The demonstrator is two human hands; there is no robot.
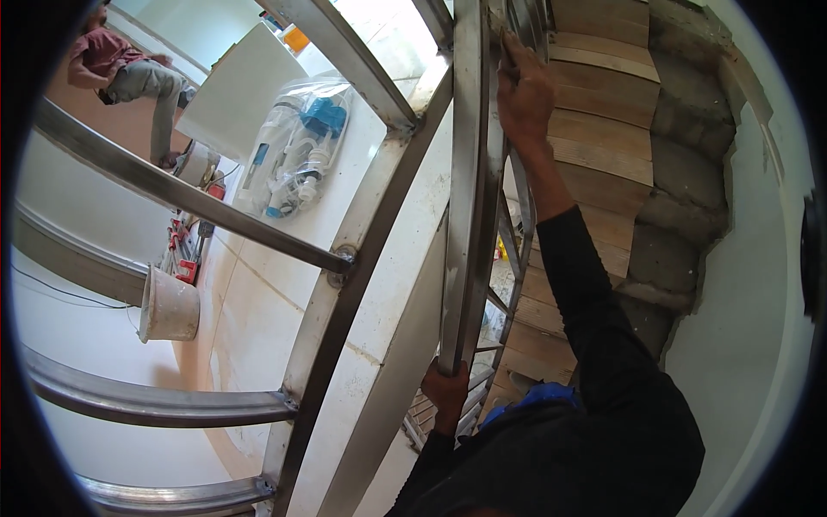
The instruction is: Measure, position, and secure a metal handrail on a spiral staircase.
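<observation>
A long bare-metal railing bar (469, 224) runs up the middle of the view. Around its lower end my left hand (445, 394) is closed, the fingers partly hidden behind the metal. My right hand (527, 99), arm stretched out, presses against the bar's right side near the top. Its fingers are curled together, and what they hold, if anything, is too small to make out. To the left stands a welded metal frame (345, 258), with crossbars joined to a slanting square tube.
Wooden-board stairs (599, 129) with rough concrete edges descend on the right beside a white wall (741, 284). Left, beyond the frame, are a plastic-wrapped package of plumbing parts (297, 151), a dirty bucket (169, 306), red-handled tools (183, 258) and another person (129, 69).
</observation>
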